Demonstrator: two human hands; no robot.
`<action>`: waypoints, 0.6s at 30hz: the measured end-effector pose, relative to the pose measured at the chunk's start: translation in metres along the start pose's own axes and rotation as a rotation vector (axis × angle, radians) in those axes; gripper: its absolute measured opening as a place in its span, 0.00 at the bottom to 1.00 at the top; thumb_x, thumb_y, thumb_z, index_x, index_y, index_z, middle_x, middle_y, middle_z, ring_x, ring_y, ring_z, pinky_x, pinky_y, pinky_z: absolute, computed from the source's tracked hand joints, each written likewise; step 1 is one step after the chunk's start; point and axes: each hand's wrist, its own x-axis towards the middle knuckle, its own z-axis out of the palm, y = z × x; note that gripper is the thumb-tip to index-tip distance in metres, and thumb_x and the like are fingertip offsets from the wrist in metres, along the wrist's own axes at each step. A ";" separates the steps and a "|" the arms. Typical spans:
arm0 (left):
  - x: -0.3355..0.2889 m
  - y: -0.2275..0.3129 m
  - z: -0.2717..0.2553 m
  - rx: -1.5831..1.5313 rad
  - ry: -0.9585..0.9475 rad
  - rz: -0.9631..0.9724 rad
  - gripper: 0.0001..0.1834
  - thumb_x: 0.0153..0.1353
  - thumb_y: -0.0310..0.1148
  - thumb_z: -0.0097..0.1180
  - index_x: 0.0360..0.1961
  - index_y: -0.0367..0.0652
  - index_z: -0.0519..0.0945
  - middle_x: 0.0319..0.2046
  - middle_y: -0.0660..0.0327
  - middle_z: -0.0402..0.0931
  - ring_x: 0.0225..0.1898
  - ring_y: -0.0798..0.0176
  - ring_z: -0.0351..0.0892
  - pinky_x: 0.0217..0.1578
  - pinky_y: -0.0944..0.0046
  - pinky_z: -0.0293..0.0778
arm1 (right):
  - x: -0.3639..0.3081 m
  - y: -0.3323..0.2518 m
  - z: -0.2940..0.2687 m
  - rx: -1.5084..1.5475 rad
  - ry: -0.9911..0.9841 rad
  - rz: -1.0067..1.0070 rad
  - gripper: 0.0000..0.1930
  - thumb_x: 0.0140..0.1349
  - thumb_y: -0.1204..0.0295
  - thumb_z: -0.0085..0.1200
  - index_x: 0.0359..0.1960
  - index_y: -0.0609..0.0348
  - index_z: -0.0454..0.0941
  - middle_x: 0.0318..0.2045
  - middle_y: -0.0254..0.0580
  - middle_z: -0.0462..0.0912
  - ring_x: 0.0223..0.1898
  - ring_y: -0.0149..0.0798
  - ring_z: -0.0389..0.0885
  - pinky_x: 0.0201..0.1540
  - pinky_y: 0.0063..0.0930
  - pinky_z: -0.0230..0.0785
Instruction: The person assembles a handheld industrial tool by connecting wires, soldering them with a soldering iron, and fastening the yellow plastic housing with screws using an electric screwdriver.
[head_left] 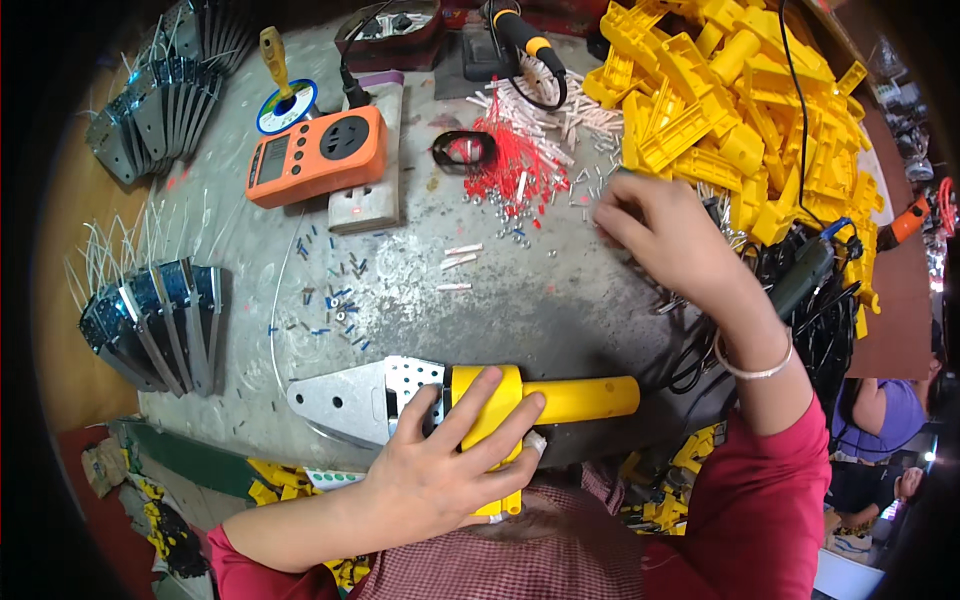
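My left hand (455, 465) lies over a pipe welder at the front of the bench, fingers wrapped round its yellow housing (580, 397). Its flat grey heating plate (335, 400), with a few holes, points left, joined to the housing by a perforated metal bracket (418, 378). Further back on the right, my right hand (665, 235) reaches to the loose silver screws (590, 185) beside the yellow heap. Its fingers are curled and pinched together at the tips; whatever they hold is hidden or too small to make out.
Yellow plastic housing parts (720, 110) are heaped at the back right. Black cables (790, 270) and a dark green screwdriver-like tool (805, 275) lie below them. An orange meter (318, 155), a solder spool (287, 107), a soldering iron (525, 38) and metal plates with wires (160, 325) stand around.
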 end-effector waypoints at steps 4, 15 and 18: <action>0.001 -0.001 0.002 0.025 0.027 0.025 0.19 0.47 0.48 0.60 0.43 0.60 0.78 0.62 0.63 0.67 0.63 0.44 0.63 0.57 0.39 0.50 | -0.028 0.032 -0.013 -0.354 0.144 0.006 0.08 0.58 0.69 0.52 0.30 0.62 0.76 0.27 0.53 0.81 0.31 0.55 0.80 0.35 0.45 0.72; 0.003 0.004 -0.009 -0.015 -0.059 -0.038 0.35 0.43 0.55 0.63 0.53 0.54 0.75 0.64 0.52 0.65 0.65 0.35 0.58 0.58 0.31 0.49 | 0.016 0.009 0.026 -0.148 0.042 0.372 0.12 0.52 0.71 0.56 0.37 0.65 0.80 0.30 0.55 0.80 0.38 0.51 0.82 0.39 0.41 0.75; 0.012 0.003 -0.009 -0.128 -0.001 0.029 0.28 0.56 0.37 0.57 0.60 0.51 0.71 0.65 0.50 0.62 0.64 0.32 0.57 0.59 0.38 0.59 | 0.032 0.007 0.018 -0.823 -0.286 -0.080 0.09 0.46 0.74 0.61 0.32 0.58 0.85 0.34 0.50 0.84 0.37 0.46 0.84 0.39 0.38 0.78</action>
